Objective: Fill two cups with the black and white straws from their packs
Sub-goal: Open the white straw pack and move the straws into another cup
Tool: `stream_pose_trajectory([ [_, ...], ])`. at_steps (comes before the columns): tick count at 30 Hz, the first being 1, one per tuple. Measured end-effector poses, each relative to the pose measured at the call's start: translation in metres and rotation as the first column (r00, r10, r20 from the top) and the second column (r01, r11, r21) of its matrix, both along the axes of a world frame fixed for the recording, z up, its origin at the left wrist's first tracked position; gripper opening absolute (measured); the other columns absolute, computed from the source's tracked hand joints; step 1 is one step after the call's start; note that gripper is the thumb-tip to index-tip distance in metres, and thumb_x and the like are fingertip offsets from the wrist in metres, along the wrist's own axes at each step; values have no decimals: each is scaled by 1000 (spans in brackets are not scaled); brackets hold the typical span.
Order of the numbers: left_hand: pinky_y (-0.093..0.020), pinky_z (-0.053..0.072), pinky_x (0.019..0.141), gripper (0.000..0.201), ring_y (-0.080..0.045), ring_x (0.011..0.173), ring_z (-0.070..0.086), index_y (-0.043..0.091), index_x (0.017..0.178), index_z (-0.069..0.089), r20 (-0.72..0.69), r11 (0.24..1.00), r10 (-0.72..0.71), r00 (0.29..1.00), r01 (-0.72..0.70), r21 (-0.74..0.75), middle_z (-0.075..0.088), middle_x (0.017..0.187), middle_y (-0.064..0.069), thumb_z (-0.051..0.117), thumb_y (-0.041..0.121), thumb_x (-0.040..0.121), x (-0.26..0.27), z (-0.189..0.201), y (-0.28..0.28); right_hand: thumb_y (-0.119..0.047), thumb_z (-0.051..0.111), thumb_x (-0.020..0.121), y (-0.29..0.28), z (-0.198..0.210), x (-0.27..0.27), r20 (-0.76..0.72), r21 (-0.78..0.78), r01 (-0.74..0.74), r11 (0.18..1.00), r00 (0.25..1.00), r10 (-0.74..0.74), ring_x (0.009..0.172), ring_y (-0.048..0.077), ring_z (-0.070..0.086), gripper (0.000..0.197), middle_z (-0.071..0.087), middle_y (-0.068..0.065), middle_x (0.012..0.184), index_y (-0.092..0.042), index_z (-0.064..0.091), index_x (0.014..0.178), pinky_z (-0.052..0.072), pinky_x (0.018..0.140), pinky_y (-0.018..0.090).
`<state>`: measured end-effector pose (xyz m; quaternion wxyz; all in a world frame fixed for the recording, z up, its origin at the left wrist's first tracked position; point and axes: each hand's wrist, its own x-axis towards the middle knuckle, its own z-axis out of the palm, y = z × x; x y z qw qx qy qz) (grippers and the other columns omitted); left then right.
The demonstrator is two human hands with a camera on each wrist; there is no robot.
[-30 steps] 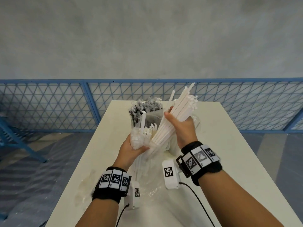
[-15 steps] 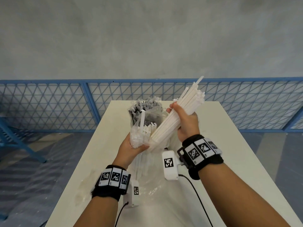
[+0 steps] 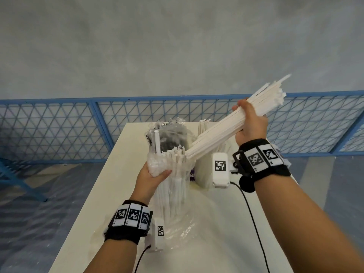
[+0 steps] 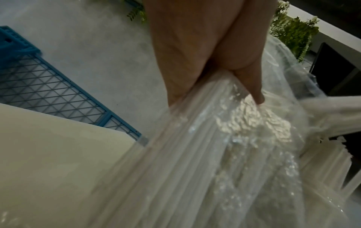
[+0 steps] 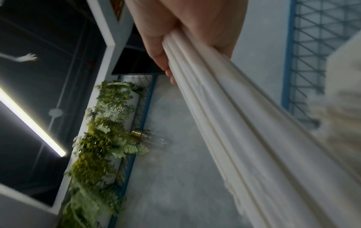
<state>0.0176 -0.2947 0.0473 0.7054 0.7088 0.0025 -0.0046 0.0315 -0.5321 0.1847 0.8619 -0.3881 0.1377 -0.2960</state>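
Above the white table [image 3: 110,194], the right hand [image 3: 250,125] has its fingers wrapped round a thick bundle of white straws [image 3: 216,134], lower ends at the mouth of the clear plastic pack [image 3: 173,174]. The left hand [image 3: 151,178] grips that pack near its top, with further straws standing inside. Behind it stands a pack of black straws [image 3: 171,136]; a white container [image 3: 204,168] stands at the right, its nature uncertain. Judgement: the straws are light, stiff and smooth, liable to slide out singly, so a firm mid-length grip suits; the film is soft and slippery. Surface is plain and matte. Blue mesh fencing [image 3: 59,131] and a grey wall [image 3: 177,46] stand behind.
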Motion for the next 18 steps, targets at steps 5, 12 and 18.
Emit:
stream_pose_trajectory([
  [5,-27,47,86,44,-19,101,62,13,115,56,16,999,33,999,-33,4,66,108,-5,74,5,76,1,2,-3,-5,68,76,-2,12,1,66,-266,110,958,993,-96,73,18,63,22,64,1,77,-12,60,95,55,76,33],
  [12,-22,48,81,45,-18,102,63,14,115,57,21,999,-3,1000,3,35,67,106,-3,74,6,75,-2,1,-6,-19,71,81,18,-21,6,37,-607,66,792,998,-55,87,7,64,29,66,-2,95,-10,60,105,51,73,12],
  [18,-32,49,90,46,-20,103,63,15,115,57,20,999,-3,1000,2,52,68,109,-6,76,8,73,-3,0,-5,-21,74,77,24,-74,16,-199,-716,-139,684,980,-9,102,21,61,41,65,5,105,-8,59,113,48,79,24],
])
